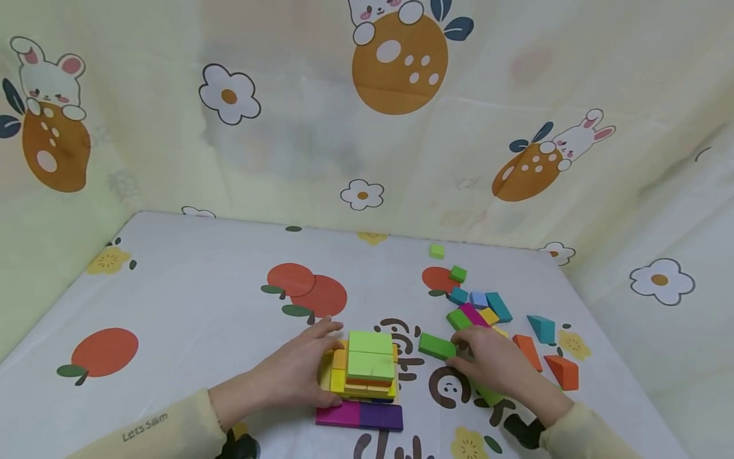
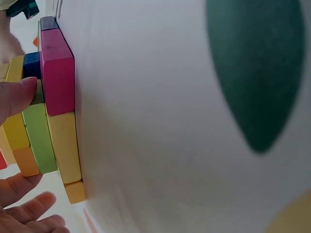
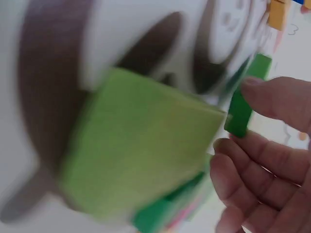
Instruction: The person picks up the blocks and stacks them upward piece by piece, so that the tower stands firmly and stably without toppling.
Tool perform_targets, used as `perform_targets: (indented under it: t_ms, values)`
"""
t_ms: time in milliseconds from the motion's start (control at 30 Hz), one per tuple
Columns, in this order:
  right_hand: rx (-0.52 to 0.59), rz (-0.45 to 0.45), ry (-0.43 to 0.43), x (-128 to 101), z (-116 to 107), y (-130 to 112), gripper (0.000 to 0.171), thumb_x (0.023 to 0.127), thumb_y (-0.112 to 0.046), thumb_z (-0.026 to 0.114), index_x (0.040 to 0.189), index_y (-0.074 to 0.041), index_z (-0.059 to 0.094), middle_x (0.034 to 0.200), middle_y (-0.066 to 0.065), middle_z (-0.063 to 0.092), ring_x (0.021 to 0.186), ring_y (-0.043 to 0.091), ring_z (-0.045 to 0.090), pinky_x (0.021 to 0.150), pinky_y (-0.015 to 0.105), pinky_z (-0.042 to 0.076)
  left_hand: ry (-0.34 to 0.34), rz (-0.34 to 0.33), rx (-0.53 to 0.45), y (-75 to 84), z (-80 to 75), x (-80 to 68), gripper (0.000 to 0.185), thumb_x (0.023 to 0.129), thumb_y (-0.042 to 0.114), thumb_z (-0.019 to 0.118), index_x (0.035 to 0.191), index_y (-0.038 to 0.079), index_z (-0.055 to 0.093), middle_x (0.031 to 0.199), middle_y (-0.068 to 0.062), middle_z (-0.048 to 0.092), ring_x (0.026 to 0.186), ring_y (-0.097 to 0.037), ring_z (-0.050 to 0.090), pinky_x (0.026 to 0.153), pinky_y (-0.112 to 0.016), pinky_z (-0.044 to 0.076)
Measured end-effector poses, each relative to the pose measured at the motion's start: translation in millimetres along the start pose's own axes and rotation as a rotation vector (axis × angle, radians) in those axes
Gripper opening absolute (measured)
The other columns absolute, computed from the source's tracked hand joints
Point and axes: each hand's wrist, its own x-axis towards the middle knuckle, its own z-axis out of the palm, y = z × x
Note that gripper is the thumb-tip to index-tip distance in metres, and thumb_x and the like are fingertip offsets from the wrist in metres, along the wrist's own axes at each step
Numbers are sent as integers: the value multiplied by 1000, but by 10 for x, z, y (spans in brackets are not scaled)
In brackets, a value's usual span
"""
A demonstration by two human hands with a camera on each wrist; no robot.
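A stack of coloured blocks (image 1: pixel 369 366) with light green blocks on top stands on magenta and purple base blocks (image 1: pixel 359 415). My left hand (image 1: pixel 321 366) brackets its left side: the thumb (image 2: pixel 17 97) touches a middle layer, while the straight fingers (image 2: pixel 26 211) lie just off the far side. To the right, my right hand (image 1: pixel 459 356) pinches the end of a dark green block (image 1: pixel 437 346) lying on the cloth. In the right wrist view that dark green block (image 3: pixel 241 109) sits between thumb and fingers (image 3: pixel 233 155). A blurred light green block (image 3: pixel 141 160) lies under the wrist.
Loose blocks lie at the right: a mixed cluster (image 1: pixel 478 309), a teal wedge (image 1: pixel 541 328), orange wedges (image 1: pixel 562 371), and small green cubes (image 1: pixel 437 251) farther back. Printed cloth walls (image 1: pixel 367 127) close in the table (image 1: pixel 189 306) on three sides.
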Motion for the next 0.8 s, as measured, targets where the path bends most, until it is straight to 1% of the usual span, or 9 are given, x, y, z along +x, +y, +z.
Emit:
perform_targets:
  t_ms: [33, 100, 167, 233, 267, 367, 467, 633, 800]
  values:
    - [11, -20, 29, -6, -41, -27, 32, 84, -28, 83, 108, -7, 74, 90, 0, 69, 82, 14, 59, 72, 33, 59, 0, -1, -3, -3, 0, 1, 70, 70, 30, 90, 128, -1, 65, 157, -13, 46, 154, -35, 31, 117, -57, 41]
    - [41, -93, 108, -18, -143, -112, 28, 85, -25, 82, 106, -8, 74, 92, 1, 70, 81, 14, 60, 70, 31, 58, 1, -1, -4, -9, -2, 1, 70, 71, 30, 90, 129, -1, 65, 156, -12, 46, 154, -35, 31, 117, -57, 41]
    - [69, -200, 186, -24, -262, -240, 24, 85, -23, 82, 104, -9, 74, 92, 0, 70, 82, 14, 62, 69, 29, 57, 4, 0, -4, -13, -6, -1, 70, 71, 30, 90, 129, -1, 65, 156, -12, 46, 154, -36, 30, 117, -57, 41]
    - [90, -316, 231, -23, -357, -392, 22, 86, -22, 82, 103, -11, 73, 94, -3, 70, 84, 14, 62, 70, 29, 56, 9, 3, 0, -16, -10, -4, 71, 71, 30, 91, 130, -1, 65, 156, -13, 46, 154, -36, 31, 117, -57, 41]
    - [93, -363, 237, -21, -390, -469, 22, 86, -22, 82, 103, -12, 72, 95, -3, 70, 85, 13, 62, 71, 28, 56, 10, 4, 0, -16, -12, -5, 71, 71, 30, 91, 130, -1, 65, 156, -13, 46, 154, -36, 31, 118, -57, 40]
    - [77, -443, 205, -5, -440, -677, 24, 87, -25, 81, 106, -14, 71, 96, -6, 68, 87, 11, 61, 73, 26, 56, 15, 9, -2, -16, -12, -3, 70, 72, 29, 91, 129, -1, 66, 156, -13, 46, 154, -36, 31, 118, -57, 39]
    - [33, -475, 161, 20, -437, -810, 26, 87, -29, 80, 108, -14, 71, 98, -6, 67, 88, 9, 60, 73, 24, 55, 19, 16, -11, -14, -7, 0, 68, 71, 28, 92, 127, -2, 67, 156, -14, 46, 154, -37, 31, 119, -57, 38]
    - [4, -544, 153, 53, -406, -870, 25, 89, -30, 77, 108, -15, 71, 99, -4, 69, 87, 12, 63, 73, 24, 55, 22, 24, -22, -20, 1, -3, 68, 70, 27, 92, 125, -3, 67, 155, -15, 47, 154, -38, 31, 120, -57, 37]
    - [16, -545, 145, 46, -384, -877, 25, 90, -29, 77, 108, -14, 71, 101, -3, 70, 88, 14, 65, 74, 25, 56, 18, 17, -27, -27, 2, -16, 68, 70, 27, 92, 126, -3, 67, 156, -15, 46, 154, -37, 30, 120, -57, 37]
